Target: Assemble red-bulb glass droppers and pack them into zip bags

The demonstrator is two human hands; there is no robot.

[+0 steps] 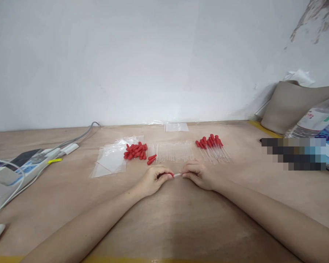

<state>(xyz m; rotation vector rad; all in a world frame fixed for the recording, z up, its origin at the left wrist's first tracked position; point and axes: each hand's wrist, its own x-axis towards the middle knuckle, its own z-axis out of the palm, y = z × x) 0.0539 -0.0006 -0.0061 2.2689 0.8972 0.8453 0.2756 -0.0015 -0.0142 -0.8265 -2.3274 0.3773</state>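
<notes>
My left hand (157, 179) is closed on a red rubber bulb (171, 175), mostly hidden by the fingers. A thin clear glass tube (177, 175) spans the gap between my hands, its left end at the bulb. My right hand (199, 176) pinches the tube's other end. Just beyond my hands lies a row of clear glass tubes (172, 151). Loose red rubber bulbs (135, 151) are heaped left of that row, with a couple (151, 159) nearer my left hand. To the right rest several droppers (212, 146), tubes with red bulbs fitted.
Clear plastic zip bags (109, 160) lie left of the bulbs, and another bag (177, 127) lies by the wall. A power strip (30, 171) with cables is at far left. A plastic bottle (315, 118) and a grey-brown container (282, 106) stand at right.
</notes>
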